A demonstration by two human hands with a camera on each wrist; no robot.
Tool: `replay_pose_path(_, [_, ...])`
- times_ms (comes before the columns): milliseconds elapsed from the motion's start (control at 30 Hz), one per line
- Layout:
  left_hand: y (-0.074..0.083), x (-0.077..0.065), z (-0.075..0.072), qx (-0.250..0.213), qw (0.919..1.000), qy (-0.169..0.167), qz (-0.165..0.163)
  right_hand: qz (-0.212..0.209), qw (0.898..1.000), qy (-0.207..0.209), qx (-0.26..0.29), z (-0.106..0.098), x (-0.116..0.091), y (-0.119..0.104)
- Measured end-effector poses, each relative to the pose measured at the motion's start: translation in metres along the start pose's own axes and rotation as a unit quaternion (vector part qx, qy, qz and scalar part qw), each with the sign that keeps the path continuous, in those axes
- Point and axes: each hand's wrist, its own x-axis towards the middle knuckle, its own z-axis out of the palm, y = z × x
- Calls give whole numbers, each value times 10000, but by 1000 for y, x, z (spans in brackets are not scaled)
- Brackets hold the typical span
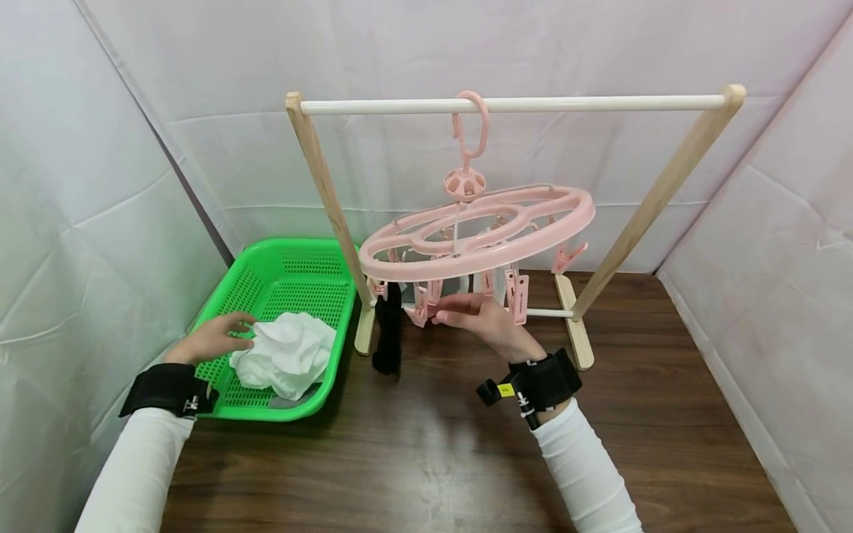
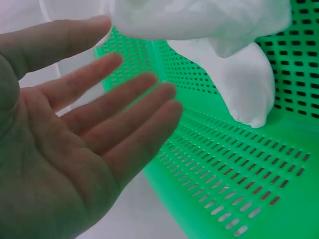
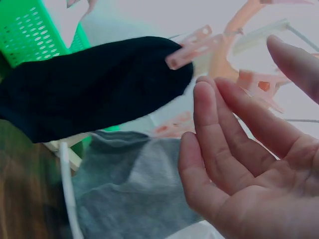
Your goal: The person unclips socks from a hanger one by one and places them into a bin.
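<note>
My left hand (image 1: 212, 337) is at the left side of the green basket (image 1: 289, 412), fingers loosely extended beside a crumpled white cloth (image 1: 288, 354). In the left wrist view its palm shows bare, with the thumb tip close to the white fabric. Beneath the pink round clip hanger (image 1: 578, 218), my right hand (image 1: 489, 326) reaches in among the dangling clothespins (image 1: 518, 296). Its fingers are softly bent, with nothing held between them in the right wrist view. A black sock (image 3: 89, 92) hangs from a pink clothespin (image 3: 195, 47) just beyond those fingertips. Grey fabric (image 3: 134, 184) hangs behind the sock.
The hanger's hook (image 1: 474, 122) goes over a white rail (image 1: 586, 104) between wooden posts (image 1: 656, 203). A grey piece (image 1: 293, 400) pokes out under the white cloth in the basket. White curtains (image 1: 220, 66) surround the dark wooden tabletop (image 1: 400, 459).
</note>
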Motion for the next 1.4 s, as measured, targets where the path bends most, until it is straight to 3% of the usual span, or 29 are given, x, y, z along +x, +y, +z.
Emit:
replay_pose_path(167, [3,-4,1,-37,9992,-298,-274,-92,9992,-357,-125,6,0,11])
replay_pose_path(367, [9,-2,3,-11,10000,3,78,-54,9988,-460,-129,5,-3,21])
replay_pose_path(533, [24,-4,3,153,9992,198,297,397,9986,-147,-309,-4,-13,35])
replay_pose_path(700, [42,-10,2,384,9978,245,476,683,9964,187,-459,-23,-30,48])
replay_pose_path(967, [71,-15,9,701,9930,292,908,652,9910,639,-977,-66,-57,56])
replay_pose_path(1200, [90,-17,17,660,9889,178,1322,734,9867,1022,-1026,-100,-73,49])
replay_pose_path(1400, [104,-19,29,730,9826,136,1702,838,9793,1289,-1318,-116,-78,34])
